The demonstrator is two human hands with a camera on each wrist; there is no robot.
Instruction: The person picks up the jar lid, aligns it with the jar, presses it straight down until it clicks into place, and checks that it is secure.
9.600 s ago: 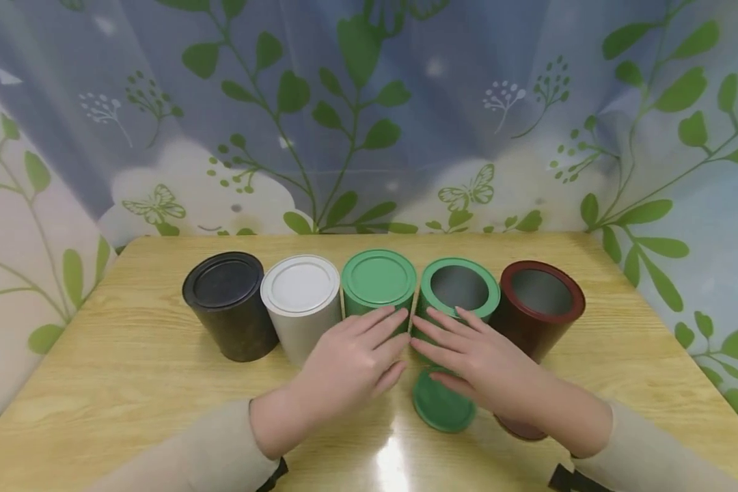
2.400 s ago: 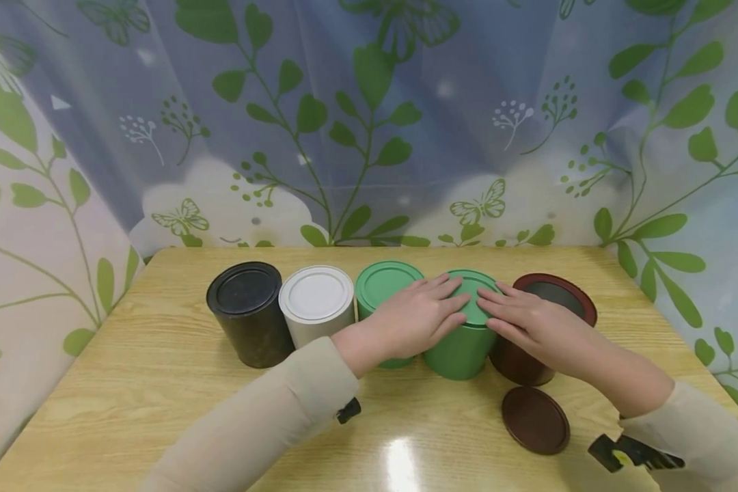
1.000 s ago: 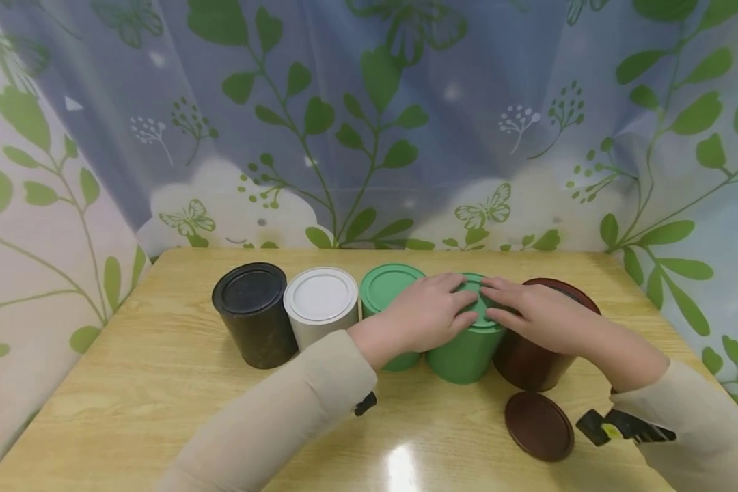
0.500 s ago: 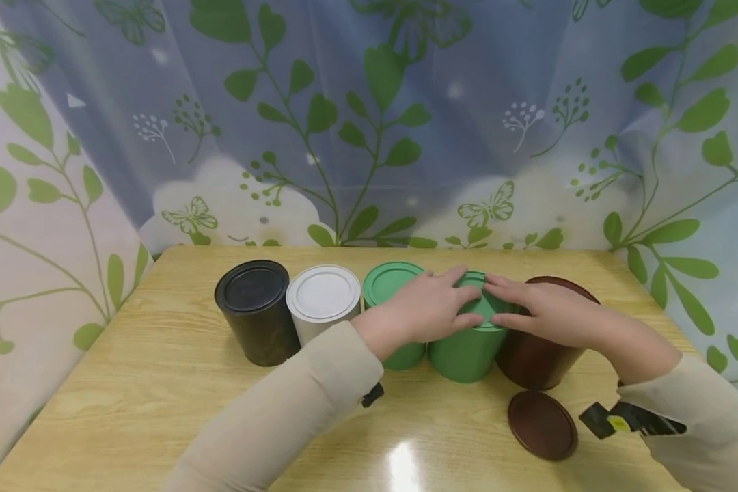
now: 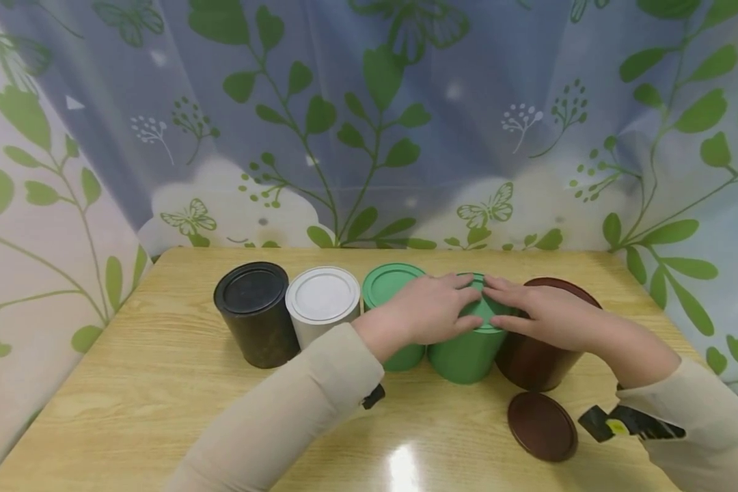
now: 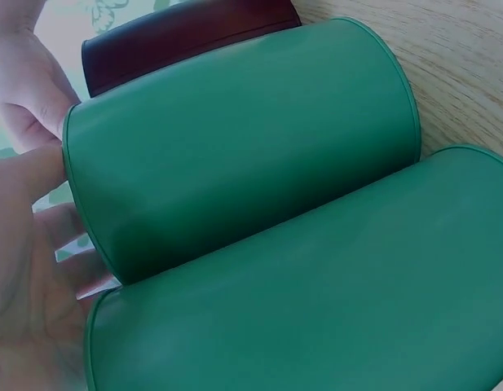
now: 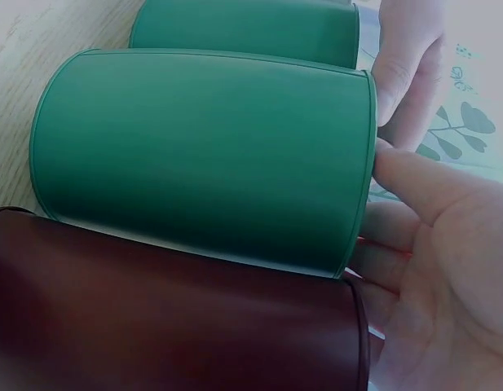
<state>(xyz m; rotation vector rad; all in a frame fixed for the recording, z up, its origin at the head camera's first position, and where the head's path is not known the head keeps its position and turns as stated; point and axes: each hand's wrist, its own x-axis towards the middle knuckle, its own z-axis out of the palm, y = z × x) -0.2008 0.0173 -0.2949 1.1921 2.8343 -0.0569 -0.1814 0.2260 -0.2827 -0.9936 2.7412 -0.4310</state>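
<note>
A leaf-patterned curtain point(image 5: 320, 143) hangs behind a wooden table point(image 5: 129, 383), the scene I follow from afar. Upright on it, left to right, stand a black can point(image 5: 260, 335), a white can point(image 5: 322, 297), the first green can point(image 5: 390, 280), the second green can point(image 5: 464, 359) and a brown can point(image 5: 531, 365). The left hand point(image 5: 427, 307) reaches across the first green can, the right hand point(image 5: 547, 314) across the brown one; on both, the fingers extend to the top of the second green can, gripping nothing. Beneath the fingertips, a green lid point(image 5: 486, 305) covers that can, though I cannot tell whether it is seated all round. Uneven pressure, I judge, could sink one edge and lift the other; a sideways push could drive the can into its neighbors. The left hand, low over the first green can, might nudge it. A loose brown lid point(image 5: 542, 426) lies just in front of the brown can, where a trailing right sleeve point(image 5: 707, 413) could knock it astray.
</note>
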